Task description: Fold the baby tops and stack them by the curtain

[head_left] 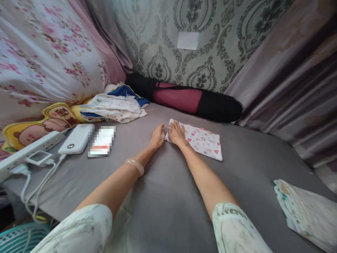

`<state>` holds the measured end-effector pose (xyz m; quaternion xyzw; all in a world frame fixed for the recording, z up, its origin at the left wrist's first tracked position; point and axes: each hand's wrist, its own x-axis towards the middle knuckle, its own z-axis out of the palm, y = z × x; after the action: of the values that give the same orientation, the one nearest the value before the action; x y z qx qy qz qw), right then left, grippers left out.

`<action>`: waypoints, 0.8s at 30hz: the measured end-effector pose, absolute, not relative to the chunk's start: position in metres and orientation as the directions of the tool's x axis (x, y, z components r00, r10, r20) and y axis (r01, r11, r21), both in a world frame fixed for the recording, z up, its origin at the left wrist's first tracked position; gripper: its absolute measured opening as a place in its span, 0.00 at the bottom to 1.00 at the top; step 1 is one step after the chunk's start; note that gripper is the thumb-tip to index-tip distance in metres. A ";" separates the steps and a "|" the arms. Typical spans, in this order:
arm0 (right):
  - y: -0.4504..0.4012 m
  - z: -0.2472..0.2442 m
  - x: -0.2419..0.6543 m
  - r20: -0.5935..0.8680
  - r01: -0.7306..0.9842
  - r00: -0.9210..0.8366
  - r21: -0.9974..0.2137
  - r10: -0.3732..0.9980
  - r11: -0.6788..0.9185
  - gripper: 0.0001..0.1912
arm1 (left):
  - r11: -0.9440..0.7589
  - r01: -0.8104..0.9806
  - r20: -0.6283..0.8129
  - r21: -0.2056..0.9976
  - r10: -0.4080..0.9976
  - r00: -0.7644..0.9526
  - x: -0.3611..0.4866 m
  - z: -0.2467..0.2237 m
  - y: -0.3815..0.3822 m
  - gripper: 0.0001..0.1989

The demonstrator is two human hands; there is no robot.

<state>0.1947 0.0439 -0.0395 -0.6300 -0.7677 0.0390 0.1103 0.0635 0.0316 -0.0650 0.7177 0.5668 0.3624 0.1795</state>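
A folded white cloth (204, 140) with pink and red hearts and small prints lies flat on the grey sheet in front of me. My right hand (177, 133) rests palm down on its left end, fingers spread and stretched out. Beside the cloth's left edge, my left hand (158, 136) stands on its side with its fingers pointing forward, partly hidden. It is at or very near that edge and appears to hold nothing. A pale bangle (135, 166) circles my left wrist.
Left are a phone (102, 141), a white power bank (77, 139), a power strip (34, 147) with cables and a yellow cushion (28, 131). Behind lie a cloth pile (118, 105) and a black and maroon long bag (179, 97). Another folded cloth (308, 211) lies right.
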 end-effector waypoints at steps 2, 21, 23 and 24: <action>0.036 -0.041 0.191 0.127 0.956 -0.201 -0.192 0.971 0.223 0.29 | -0.295 0.677 0.323 0.674 0.942 0.089 0.064 -0.066 0.032 0.23; 0.033 -0.037 0.214 0.155 0.929 -0.107 -0.337 0.982 0.155 0.28 | -0.464 0.796 0.317 0.389 0.879 0.357 0.074 -0.052 0.014 0.27; 0.035 -0.035 0.223 0.158 0.940 -0.110 -0.304 0.981 0.155 0.28 | -0.491 0.809 0.292 0.324 0.865 0.408 0.077 -0.052 0.010 0.27; 0.036 -0.035 0.226 0.153 0.946 -0.113 -0.287 0.982 0.153 0.28 | -0.503 0.811 0.275 0.300 0.859 0.431 0.077 -0.052 0.010 0.27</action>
<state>0.2262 0.0361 -0.0347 -0.6479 -0.7436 0.0587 0.1540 0.0774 0.0095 -0.0516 0.8436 0.4949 0.1989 0.0612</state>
